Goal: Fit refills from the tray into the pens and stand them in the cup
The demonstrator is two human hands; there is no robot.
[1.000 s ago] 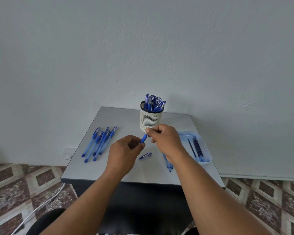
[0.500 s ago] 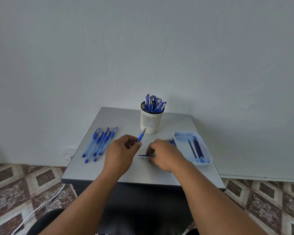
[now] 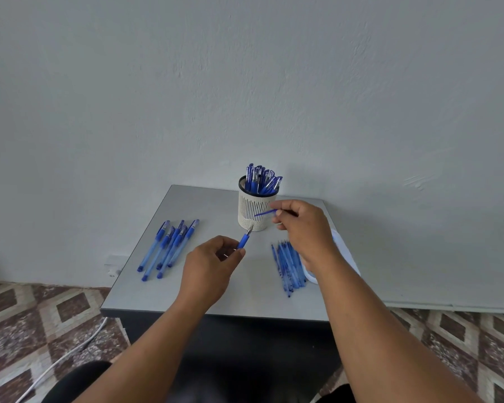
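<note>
My left hand (image 3: 208,267) grips a blue pen (image 3: 245,239) low on its barrel, metal tip pointing up and right toward the white slotted cup (image 3: 246,209). Several capped blue pens (image 3: 262,179) stand in the cup. Beside the cup, my right hand (image 3: 301,228) pinches a slim blue piece (image 3: 264,212), apparently the pen's cap, a little above the pen tip. Only the far rim of the light blue tray (image 3: 344,251) shows; my right forearm hides the rest and the refills in it.
Several blue pens (image 3: 169,248) lie in a row on the left of the grey table (image 3: 216,289). A pile of blue pen pieces (image 3: 288,266) lies beside the tray. A white cable (image 3: 56,362) runs over the patterned floor. The wall stands close behind.
My right hand went down to the table, took up the small blue piece lying there, and has risen with it beside the cup. My left hand kept the pen nearly still.
</note>
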